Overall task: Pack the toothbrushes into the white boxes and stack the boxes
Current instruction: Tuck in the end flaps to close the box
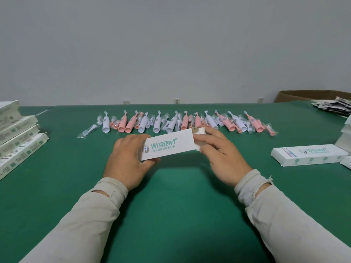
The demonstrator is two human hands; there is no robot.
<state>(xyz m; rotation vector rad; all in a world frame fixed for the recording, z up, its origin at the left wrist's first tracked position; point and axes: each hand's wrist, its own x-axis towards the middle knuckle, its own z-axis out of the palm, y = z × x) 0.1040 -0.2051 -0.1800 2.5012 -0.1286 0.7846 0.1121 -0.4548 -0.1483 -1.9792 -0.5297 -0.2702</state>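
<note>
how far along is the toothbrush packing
Early to midway, it seems. Done: a leaning stack of boxes at the left edge, contents unseen. In hand: left hand and right hand hold a white box, end flap open. Left: the row of toothbrushes remains unpacked.

Green table (171, 215) against a plain grey wall (171, 44).

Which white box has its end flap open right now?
The white Wisdent carton held in both hands, left hand and right hand: its right-end flap stands open. The white carton lying flat at right looks closed.
</note>
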